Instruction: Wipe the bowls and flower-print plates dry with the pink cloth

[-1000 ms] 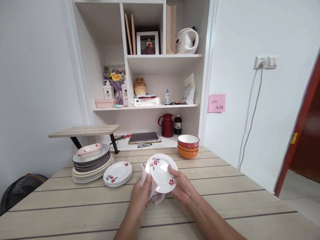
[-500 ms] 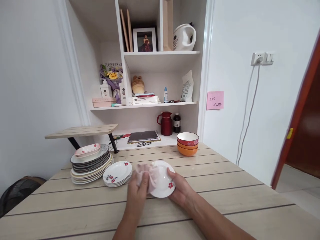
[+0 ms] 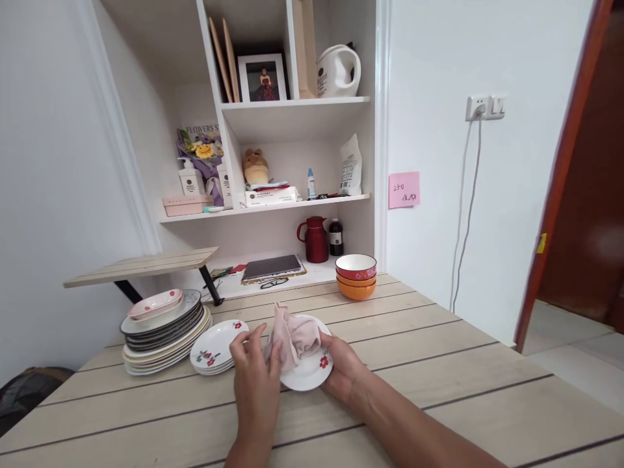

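A white plate with red flowers (image 3: pixel 305 376) is gripped at its right edge by my right hand (image 3: pixel 344 369), thumb on the rim and fingers beneath. On the plate lies a crumpled pink cloth (image 3: pixel 298 338). My left hand (image 3: pixel 257 367) is at the cloth's left side with its fingers apart; the thumb touches or nearly touches the cloth. Just left of that hand is a short stack of matching flowered plates (image 3: pixel 217 344).
A tall stack of plates (image 3: pixel 166 338) topped by pink-patterned dishes (image 3: pixel 155 303) stands at the left, near a small raised wooden shelf (image 3: pixel 141 265). Stacked bowls (image 3: pixel 356 278) sit at the table's back. Behind are a laptop (image 3: pixel 272 267) and a red jug (image 3: pixel 316 240).
My left hand has loosened its hold on the cloth and spread its fingers, moving slightly left. The cloth now sits bunched on the plate. The whole view has shifted a little.
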The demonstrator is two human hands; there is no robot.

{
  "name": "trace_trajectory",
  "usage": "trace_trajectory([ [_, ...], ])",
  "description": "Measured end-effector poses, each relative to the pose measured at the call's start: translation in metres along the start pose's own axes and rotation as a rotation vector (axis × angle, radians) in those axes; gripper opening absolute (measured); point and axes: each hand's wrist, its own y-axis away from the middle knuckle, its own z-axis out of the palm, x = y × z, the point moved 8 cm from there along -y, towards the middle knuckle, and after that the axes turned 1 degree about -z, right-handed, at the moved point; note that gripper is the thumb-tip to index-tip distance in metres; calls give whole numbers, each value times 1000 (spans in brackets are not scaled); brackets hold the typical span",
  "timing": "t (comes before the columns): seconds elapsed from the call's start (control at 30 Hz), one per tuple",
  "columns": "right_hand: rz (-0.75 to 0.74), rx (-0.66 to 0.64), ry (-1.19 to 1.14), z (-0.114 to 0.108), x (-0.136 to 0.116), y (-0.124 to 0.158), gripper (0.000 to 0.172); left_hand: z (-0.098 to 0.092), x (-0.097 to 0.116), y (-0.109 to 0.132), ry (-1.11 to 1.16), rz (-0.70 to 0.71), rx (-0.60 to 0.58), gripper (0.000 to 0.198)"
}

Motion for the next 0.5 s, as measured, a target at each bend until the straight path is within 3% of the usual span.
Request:
trace_trajectory([
  [0.1, 20, 99, -11, -2, 8, 4, 34, -6, 6, -1, 45, 70, 53, 30],
  [0.2, 0, 92, -11, 3, 6, 8, 37, 11, 18, 2, 63, 166, -110, 26],
  [0.33, -30, 111, 14, 5, 2, 12, 37, 34, 23, 10, 9, 190, -336, 38],
  [0.43, -65, 91, 2, 8, -1, 14, 31, 41, 28, 15, 36, 233, -439, 50],
  [0.5, -38, 75, -46, 9, 1, 13, 20, 42, 34, 17, 70, 270, -484, 43],
])
